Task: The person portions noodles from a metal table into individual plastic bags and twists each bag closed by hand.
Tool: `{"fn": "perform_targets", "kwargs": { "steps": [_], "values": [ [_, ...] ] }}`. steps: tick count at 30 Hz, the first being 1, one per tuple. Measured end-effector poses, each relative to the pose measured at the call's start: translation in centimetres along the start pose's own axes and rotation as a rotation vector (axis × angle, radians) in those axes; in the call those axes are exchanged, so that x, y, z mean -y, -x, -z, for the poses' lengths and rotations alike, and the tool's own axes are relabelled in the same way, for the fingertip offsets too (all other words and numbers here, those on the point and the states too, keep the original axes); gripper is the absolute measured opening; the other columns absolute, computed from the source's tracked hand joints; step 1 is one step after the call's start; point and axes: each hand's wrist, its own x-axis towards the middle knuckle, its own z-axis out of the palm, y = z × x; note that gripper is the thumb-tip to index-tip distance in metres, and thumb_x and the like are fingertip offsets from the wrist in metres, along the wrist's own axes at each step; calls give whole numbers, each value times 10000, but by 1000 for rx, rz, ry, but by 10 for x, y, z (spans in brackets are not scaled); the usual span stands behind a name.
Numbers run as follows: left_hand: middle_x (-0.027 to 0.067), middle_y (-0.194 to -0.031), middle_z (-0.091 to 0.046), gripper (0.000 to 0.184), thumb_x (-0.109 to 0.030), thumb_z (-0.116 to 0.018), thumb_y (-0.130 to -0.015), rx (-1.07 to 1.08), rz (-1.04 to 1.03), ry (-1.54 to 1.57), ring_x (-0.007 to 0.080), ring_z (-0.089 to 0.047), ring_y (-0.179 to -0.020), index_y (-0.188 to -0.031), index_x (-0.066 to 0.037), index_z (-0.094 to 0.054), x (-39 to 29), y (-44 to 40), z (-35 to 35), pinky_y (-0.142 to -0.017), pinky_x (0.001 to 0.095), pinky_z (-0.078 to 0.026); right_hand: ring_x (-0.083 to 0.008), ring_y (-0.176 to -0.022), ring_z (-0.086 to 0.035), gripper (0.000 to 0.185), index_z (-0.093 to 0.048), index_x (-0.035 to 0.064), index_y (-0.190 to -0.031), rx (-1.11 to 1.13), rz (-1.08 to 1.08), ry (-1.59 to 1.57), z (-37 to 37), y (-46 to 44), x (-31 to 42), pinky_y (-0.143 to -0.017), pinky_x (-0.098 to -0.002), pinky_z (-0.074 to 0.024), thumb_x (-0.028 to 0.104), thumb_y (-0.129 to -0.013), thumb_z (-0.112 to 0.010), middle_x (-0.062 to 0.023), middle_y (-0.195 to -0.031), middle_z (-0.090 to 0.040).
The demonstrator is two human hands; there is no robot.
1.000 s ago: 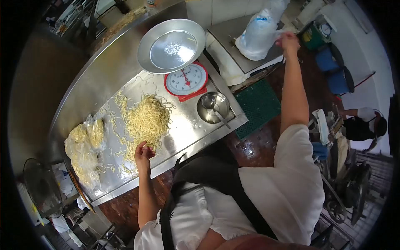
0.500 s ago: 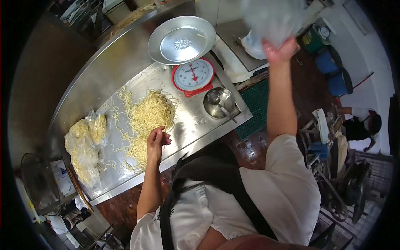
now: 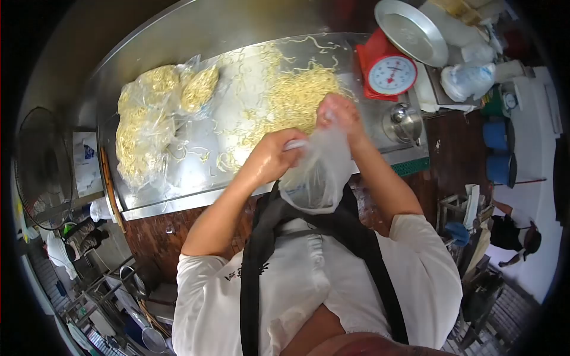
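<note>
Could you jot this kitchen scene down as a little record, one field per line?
Left hand: closed on the upper part of a plastic bag
Right hand: closed on it too
Bag contents: none seen
Loose noodles: heaped on the metal table
Bagged noodles: left of the heap
Red scale: right of the heap, metal pan on top
Metal bowl: near the scale, ladle in it

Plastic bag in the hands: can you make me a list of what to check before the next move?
1. Left hand gripping the plastic bag: ok.
2. Right hand gripping it too: ok.
3. No holes in it: cannot tell.
4. Noodle pile close by: ok, it's on the steel table, right in front of you.
5. Loose strands gathered up: not ok, many lie scattered.
</note>
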Motion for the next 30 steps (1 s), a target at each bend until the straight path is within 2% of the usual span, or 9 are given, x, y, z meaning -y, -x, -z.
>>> {"fn": "perform_targets", "kwargs": {
  "steps": [3, 4, 7, 10, 13, 19, 21, 26, 30],
  "values": [
    [84, -986, -646, 431, 176, -421, -775, -431, 331, 247, 188, -625, -856, -1112, -21, -606, 102, 27, 34, -744, 306, -524, -234, -978, -573, 348, -563, 60, -1192, -101, 183, 821, -17, -25, -42, -827, -379, -482, 206, -882, -618, -127, -1054, -594],
    [76, -974, -641, 452, 177, -412, -770, -601, 101, 63, 165, -609, -779, -1124, -30, -602, 150, 36, 50, -686, 298, -518, -272, -1086, -573, 432, -547, 78, -1259, -161, 284, 1185, -15, -39, -54, -887, -425, -485, 171, -848, -644, -148, -1153, -589],
    [49, -944, -612, 426, 141, -434, -830, -871, 51, -42, 79, -525, -598, -1183, -57, -567, 218, 81, 100, -502, 244, -442, -343, -1263, -469, 657, -472, 154, -1391, -442, -135, 1945, 24, -87, -116, -989, -477, -445, 104, -770, -680, -209, -1351, -483],
    [-1, -823, -560, 300, -6, -541, -933, -1000, 279, 360, 35, -429, -540, -1219, -88, -507, 183, 102, 112, -434, 199, -319, -341, -1187, -544, 662, -498, 197, -1387, -346, -438, 1739, 49, -124, -127, -952, -456, -473, 69, -763, -677, -195, -1297, -553],
    [-3, -812, -564, 241, -62, -553, -930, -1078, 323, 488, 43, -429, -526, -1170, -83, -536, 177, 105, 111, -431, 199, -326, -331, -1034, -630, 605, -564, 188, -1314, -258, -73, 1376, 121, -145, -172, -891, -406, -507, 54, -740, -698, -160, -1172, -647],
    [-16, -817, -554, 130, -35, -517, -905, -1146, 18, 770, 88, -519, -662, -1022, -61, -568, 207, 36, 142, -532, 237, -422, -79, -860, -620, 375, -593, 19, -1155, -360, -46, 404, 101, -111, -75, -762, -254, -515, -56, -796, -670, -27, -1008, -667],
    [31, -845, -597, 107, -65, -547, -887, -1080, -96, 366, 151, -572, -727, -979, -24, -583, 260, -31, 179, -609, 303, -458, -97, -878, -625, 401, -576, 23, -1169, -268, 77, 130, 64, -96, -5, -790, -259, -520, -77, -792, -666, -27, -1012, -665],
    [206, -799, -646, 213, -177, -686, -829, -1284, -142, -354, 360, -631, -761, -906, 8, -614, 208, -196, 193, -716, 429, -498, -187, -1082, -614, 460, -553, 21, -1231, 86, 175, 113, 22, -86, 50, -982, -356, -486, -34, -789, -673, -82, -1175, -625],
    [166, -740, -613, 132, -137, -661, -863, -807, -297, -181, 350, -621, -660, -890, -34, -583, 50, -151, 100, -611, 403, -493, -191, -1123, -594, 524, -527, 13, -1293, 95, 179, 738, -33, -89, 43, -997, -340, -479, 17, -794, -685, -104, -1226, -606]
  ]
}}
